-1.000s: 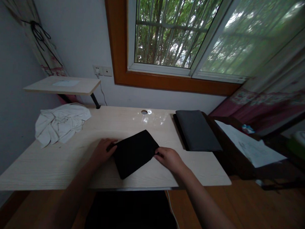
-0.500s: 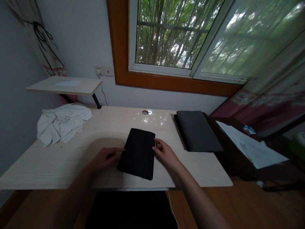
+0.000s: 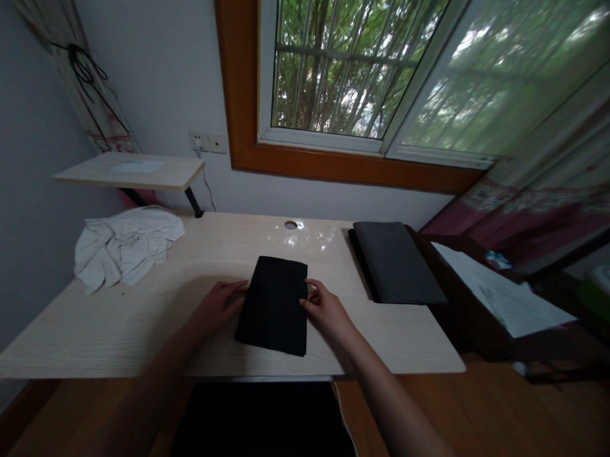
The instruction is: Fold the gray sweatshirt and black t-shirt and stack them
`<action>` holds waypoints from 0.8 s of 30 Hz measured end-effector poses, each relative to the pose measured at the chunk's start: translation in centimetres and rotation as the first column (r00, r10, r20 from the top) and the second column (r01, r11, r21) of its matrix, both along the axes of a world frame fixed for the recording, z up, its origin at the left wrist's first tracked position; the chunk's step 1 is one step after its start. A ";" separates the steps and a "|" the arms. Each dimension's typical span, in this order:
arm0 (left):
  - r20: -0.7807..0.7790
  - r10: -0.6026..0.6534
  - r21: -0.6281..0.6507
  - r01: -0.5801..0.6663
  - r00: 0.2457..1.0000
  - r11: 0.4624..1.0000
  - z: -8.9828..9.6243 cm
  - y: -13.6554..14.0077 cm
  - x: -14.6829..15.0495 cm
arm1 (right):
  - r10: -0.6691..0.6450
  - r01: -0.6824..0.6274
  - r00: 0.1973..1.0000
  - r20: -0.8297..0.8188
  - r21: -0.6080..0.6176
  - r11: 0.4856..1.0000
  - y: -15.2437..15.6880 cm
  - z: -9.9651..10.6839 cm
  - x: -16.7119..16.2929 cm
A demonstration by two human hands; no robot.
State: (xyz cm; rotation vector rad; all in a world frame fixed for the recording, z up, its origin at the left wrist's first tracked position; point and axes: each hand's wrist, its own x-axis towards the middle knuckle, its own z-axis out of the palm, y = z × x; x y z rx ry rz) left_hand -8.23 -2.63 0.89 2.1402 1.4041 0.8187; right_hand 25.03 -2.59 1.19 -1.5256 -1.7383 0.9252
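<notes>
A folded black cloth (image 3: 275, 305) lies flat on the pale wooden desk (image 3: 131, 329), near its front edge, its long side running away from me. My left hand (image 3: 219, 306) rests on the desk with its fingertips against the cloth's left edge. My right hand (image 3: 325, 310) touches the cloth's right edge, fingers spread. Neither hand has lifted it.
A crumpled white garment (image 3: 125, 246) sits at the desk's far left, under a small raised shelf (image 3: 129, 170). A dark folded item (image 3: 396, 260) lies at the far right. A dark side table with white paper (image 3: 502, 299) stands to the right. A cable hole (image 3: 290, 225) is at the back.
The black cloth was turned from a diagonal lie to square with the desk edge. Both hands shifted forward along its sides and now press against its left and right edges.
</notes>
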 end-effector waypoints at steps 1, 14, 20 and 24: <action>0.013 0.001 -0.007 -0.001 1.000 1.000 0.0 0.1 0.1 | 0.003 -0.003 1.000 -0.006 0.009 1.000 0.1 -0.1 -0.1; 0.544 0.263 -0.550 0.102 0.797 0.829 2.0 1.8 3.4 | -0.016 0.018 0.999 -0.036 0.056 0.998 1.4 -0.9 -0.5; 0.646 0.462 -0.676 0.176 0.608 0.715 0.9 3.2 5.3 | 0.016 -0.011 0.997 -0.078 0.068 0.998 1.6 -1.1 -0.1; 0.719 0.411 -0.614 0.235 0.561 0.753 -0.1 4.6 6.3 | 0.066 -0.063 0.995 -0.074 0.048 0.997 1.5 -0.8 0.1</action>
